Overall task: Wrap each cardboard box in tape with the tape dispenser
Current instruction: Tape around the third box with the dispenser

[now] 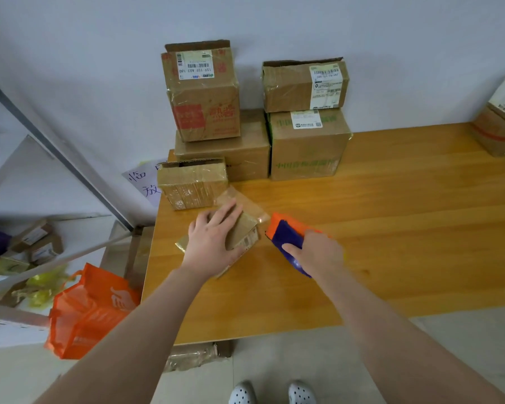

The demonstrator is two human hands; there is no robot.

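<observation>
The left hand (213, 237) lies flat on top of a small cardboard box (244, 232), its fingers stretched out and slightly spread and its palm pressing down. The box sits near the left end of the wooden table (391, 214), in front of a stack of boxes (306, 144) against the wall. Just to the right of the box, the right hand (318, 252) has its fingers curled around the orange and blue tape dispenser (286, 234), which is low over the tabletop with its orange end pointing at the box.
</observation>
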